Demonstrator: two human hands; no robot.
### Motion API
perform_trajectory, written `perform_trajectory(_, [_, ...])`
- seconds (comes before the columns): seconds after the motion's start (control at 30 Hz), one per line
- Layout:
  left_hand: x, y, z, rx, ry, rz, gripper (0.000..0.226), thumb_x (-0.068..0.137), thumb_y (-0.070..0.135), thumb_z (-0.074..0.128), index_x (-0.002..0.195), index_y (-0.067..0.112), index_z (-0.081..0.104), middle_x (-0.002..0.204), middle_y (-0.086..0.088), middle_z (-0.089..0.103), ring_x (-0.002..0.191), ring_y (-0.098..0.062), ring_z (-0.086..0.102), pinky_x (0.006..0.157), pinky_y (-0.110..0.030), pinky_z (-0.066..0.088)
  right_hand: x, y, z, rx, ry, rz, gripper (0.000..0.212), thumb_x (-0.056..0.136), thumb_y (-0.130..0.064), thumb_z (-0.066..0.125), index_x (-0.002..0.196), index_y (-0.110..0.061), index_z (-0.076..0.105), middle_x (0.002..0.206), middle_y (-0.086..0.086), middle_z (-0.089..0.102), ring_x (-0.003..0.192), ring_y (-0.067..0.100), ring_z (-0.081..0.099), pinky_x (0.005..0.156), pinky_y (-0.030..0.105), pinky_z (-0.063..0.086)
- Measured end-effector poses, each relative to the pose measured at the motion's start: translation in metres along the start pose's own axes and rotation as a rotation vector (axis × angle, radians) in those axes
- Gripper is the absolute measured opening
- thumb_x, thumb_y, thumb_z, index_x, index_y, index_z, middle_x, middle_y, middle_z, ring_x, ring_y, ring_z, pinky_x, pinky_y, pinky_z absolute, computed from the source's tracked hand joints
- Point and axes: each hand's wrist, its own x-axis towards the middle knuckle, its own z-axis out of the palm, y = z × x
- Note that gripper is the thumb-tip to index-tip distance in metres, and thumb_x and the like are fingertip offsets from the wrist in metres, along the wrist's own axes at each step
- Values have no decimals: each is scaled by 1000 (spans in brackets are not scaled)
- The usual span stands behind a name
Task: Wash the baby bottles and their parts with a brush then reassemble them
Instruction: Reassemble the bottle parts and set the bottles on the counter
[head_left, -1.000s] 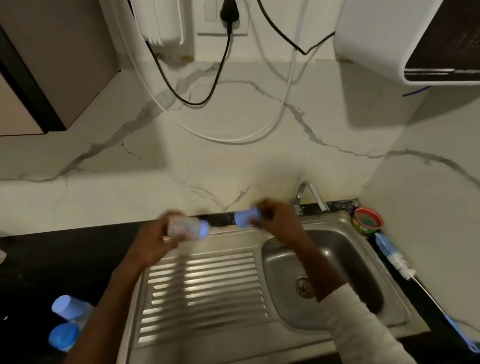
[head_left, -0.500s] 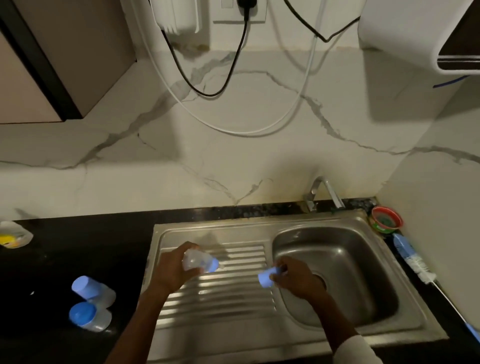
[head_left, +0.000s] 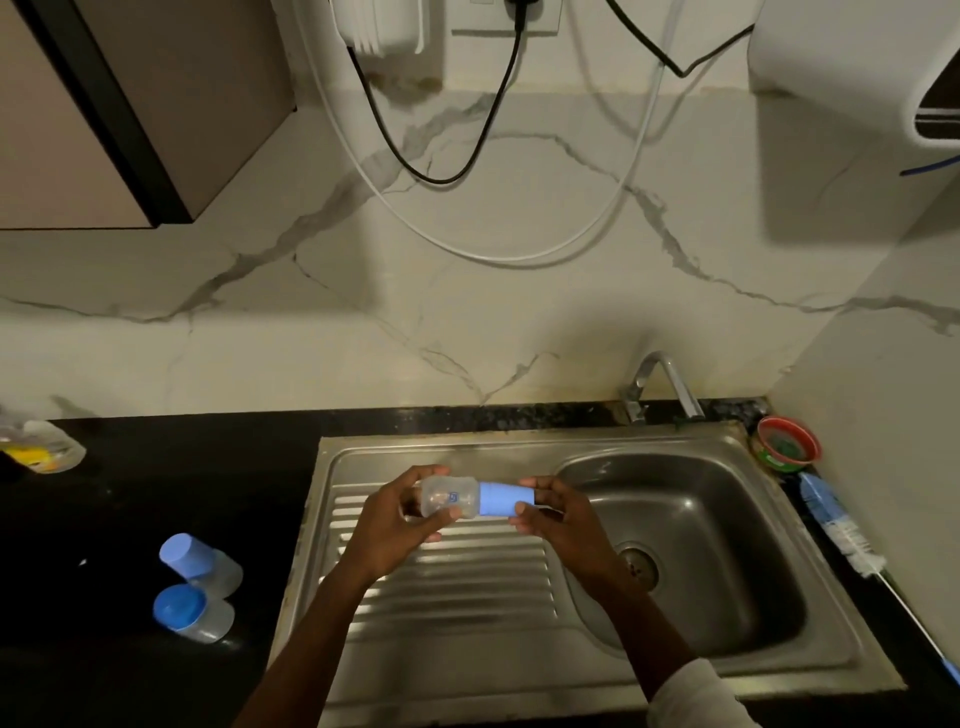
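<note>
Over the sink (head_left: 519, 654), the left hand (head_left: 397, 525) grips a clear bottle (head_left: 448, 498) while the right hand (head_left: 563, 519) pinches its blue cap (head_left: 504, 499).

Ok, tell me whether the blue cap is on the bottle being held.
On: the blue cap sits flush against the clear bottle, no gap visible.

A clear baby bottle (head_left: 448, 497) lies on its side in the air above the ribbed draining board, with a blue cap (head_left: 505, 499) fitted against its right end. Two more capped bottles (head_left: 200, 590) lie on the black counter to the left, touching each other, blue caps pointing up and left. A bottle brush (head_left: 844, 531) with a blue sponge tip lies on the counter right of the basin.
</note>
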Motion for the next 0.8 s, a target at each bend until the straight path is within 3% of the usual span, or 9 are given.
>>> perform_trajectory(0.17, [1,-4,-5,-48,-57,-33,54,81,28,86,130,33,64,118,4,71,105,-26,71,72,-43,64,2,-4,-4,-10,-71,6,36,86,-14,80,119,-11,66,110,11,74,93,33,75,89,53,59])
perform_trajectory(0.27, [2,-5,-7,-106,-68,-53,51,83,25,83,131,32,65,119,3,71,105,-27,72,76,-45,64,3,-11,-2,9,-101,-33,38,85,-21,81,118,-12,67,107,13,74,91,36,75,87,51,59])
perform_trajectory(0.37, [3,-6,-7,-121,-74,-50,50,85,23,82,131,30,65,117,0,72,101,-31,73,78,-47,63,6,-17,-1,-124,-135,-104,34,88,-27,78,118,-16,67,103,10,76,89,30,75,84,47,61])
perform_trajectory(0.5, [1,-7,-4,-167,-24,-16,49,85,25,80,131,27,64,118,2,70,102,-31,72,76,-43,63,9,-19,6,-76,-56,-125,30,92,-23,75,120,-16,67,104,7,76,90,28,75,81,39,62])
perform_trajectory(0.6, [-1,-8,-7,-161,-37,-7,50,84,24,82,130,28,63,117,6,69,105,-29,71,74,-43,64,11,-16,13,-124,-61,-81,32,89,-39,76,111,-17,71,89,9,77,78,28,75,72,36,61])
perform_trajectory(0.67, [-1,-8,-9,-123,-42,17,53,83,21,83,131,27,62,117,9,69,106,-25,70,75,-42,64,12,-12,19,-84,-17,3,44,84,-53,75,103,-13,74,79,14,75,68,29,73,65,36,58])
perform_trajectory(0.8, [1,-6,-9,-123,-29,-7,53,81,24,86,128,30,62,116,6,70,103,-22,71,74,-38,63,14,-6,31,77,96,82,43,84,-53,76,94,-12,77,77,19,72,65,27,67,65,35,55])
